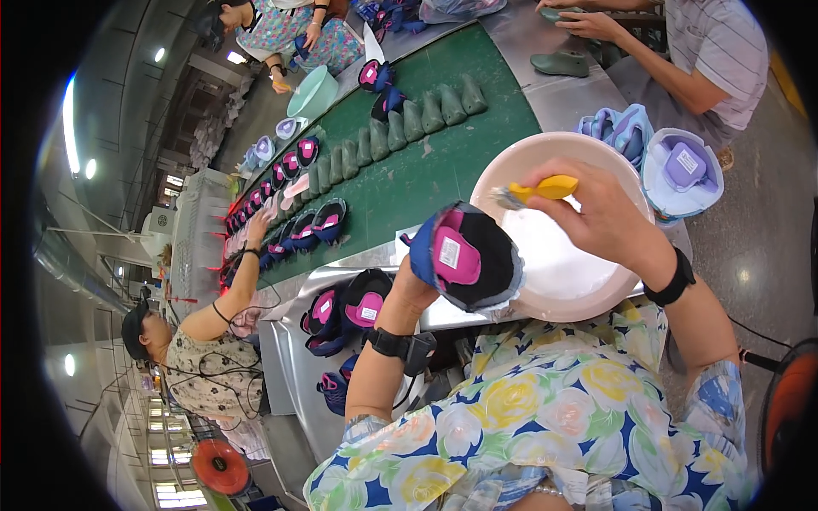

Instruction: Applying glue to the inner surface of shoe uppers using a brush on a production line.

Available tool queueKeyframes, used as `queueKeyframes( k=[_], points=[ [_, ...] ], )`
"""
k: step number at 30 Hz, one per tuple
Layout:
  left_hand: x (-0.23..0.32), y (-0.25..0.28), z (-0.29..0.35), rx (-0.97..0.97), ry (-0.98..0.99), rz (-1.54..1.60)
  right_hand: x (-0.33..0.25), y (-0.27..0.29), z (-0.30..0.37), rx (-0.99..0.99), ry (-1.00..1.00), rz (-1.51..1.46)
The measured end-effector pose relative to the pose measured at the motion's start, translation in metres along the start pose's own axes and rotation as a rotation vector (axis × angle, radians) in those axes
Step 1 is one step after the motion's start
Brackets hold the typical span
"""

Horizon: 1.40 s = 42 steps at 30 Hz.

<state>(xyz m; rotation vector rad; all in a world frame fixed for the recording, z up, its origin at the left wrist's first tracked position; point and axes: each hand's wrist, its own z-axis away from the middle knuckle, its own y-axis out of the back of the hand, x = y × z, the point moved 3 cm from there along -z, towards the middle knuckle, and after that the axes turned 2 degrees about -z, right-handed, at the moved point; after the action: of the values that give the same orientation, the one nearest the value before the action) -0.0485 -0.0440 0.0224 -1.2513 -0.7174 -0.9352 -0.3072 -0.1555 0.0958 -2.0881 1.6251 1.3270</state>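
My left hand (pixel 412 288) grips a navy shoe upper (pixel 494 260) with a pink patch bearing a white label; its opening is tilted toward me. In my right hand (pixel 601 213) is a small brush (pixel 554 186) with a yellow handle, pinched between thumb and fingers. The pale bristles point left, above the far left part of a pink basin (pixel 492 166). White liquid (pixel 558 268) lies inside the basin. Upper and brush are apart, with the upper overlapping the basin's left rim in view.
A green conveyor belt (pixel 443 183) carries dark green shoe lasts (pixel 396 132) and navy uppers (pixel 329 219). More uppers (pixel 364 308) lie in a metal tray at my left. Light blue uppers (pixel 682 166) sit right of the basin. Co-workers are left, far left and far right; a fan (pixel 788 409) stands right.
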Motion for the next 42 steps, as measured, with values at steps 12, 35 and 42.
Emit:
queueKeyframes(
  k=[12, 35, 42],
  points=[
    [-0.004, 0.0, 0.007, 0.021, -0.013, 0.064, -0.011, -0.007, -0.001, -0.183, 0.133, 0.068],
    [0.031, 0.013, 0.023, 0.453, -0.898, -1.136, -0.002, -0.032, 0.025, -0.048, -0.264, -0.207],
    [0.004, 0.028, 0.014, 0.291, -0.594, -0.211, -0.024, -0.05, 0.022, -0.105, -0.137, -0.22]
  ],
)
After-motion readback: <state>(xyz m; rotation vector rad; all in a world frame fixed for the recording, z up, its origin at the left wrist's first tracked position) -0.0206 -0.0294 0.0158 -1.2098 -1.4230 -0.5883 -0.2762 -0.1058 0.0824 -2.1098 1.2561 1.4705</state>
